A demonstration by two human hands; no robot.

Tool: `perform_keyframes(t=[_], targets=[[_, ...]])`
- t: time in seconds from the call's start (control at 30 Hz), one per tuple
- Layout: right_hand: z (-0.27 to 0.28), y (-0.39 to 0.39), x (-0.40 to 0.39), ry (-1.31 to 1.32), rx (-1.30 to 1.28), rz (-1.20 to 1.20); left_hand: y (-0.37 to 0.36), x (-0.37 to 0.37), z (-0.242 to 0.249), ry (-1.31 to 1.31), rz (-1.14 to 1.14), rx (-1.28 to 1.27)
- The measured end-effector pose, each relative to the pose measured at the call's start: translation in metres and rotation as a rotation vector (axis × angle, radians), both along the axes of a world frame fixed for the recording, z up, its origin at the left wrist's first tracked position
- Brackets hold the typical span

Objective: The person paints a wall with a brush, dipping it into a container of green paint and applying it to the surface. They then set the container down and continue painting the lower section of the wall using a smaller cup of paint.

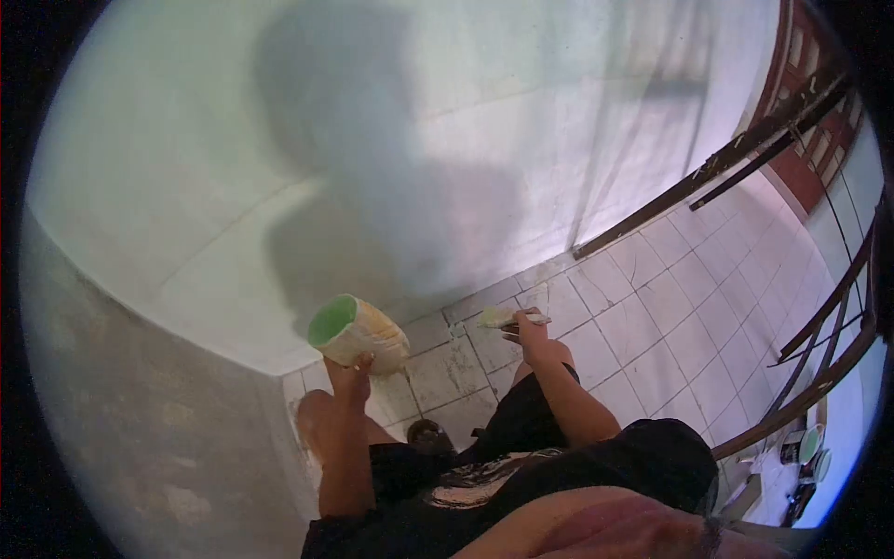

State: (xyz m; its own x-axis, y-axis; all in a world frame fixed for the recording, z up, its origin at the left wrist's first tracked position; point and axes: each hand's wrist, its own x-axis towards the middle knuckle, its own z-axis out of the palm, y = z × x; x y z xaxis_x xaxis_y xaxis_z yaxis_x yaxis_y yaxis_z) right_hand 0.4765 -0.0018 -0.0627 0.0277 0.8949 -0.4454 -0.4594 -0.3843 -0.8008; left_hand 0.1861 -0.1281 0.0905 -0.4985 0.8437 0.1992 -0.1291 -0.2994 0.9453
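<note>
While gripping a streaked paint tub (380,343) in the left hand (349,374), left of frame centre | pinching a paintbrush (492,319) in the right hand (532,330), just right of centre | expect light, stiff tub walls, perhaps slick; cup from below | expect soft bristles; hold by handle

No words, numbers or brands can be read anywhere, the pale shirt print (486,484) included.

Broad soft shadow (372,177), fisheye-bent edges.
</note>
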Motion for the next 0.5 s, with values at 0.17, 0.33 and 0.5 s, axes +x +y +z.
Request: perform_keyframes(t=[0.17,0.33,0.5], targets=[[0.019,-0.017,0.005,0.013,0.031,-0.018,0.004,0.026,-0.014,0.135,-0.128,-0.084],[0.007,-0.029,0.012,-0.050,-0.036,-0.046,0.026,0.052,-0.056,-0.086,-0.467,-0.019],[-0.112,0.003,0.060,-0.147,0.137,-0.045,0.035,0.090,-0.050,-0.088,-0.509,-0.067]])
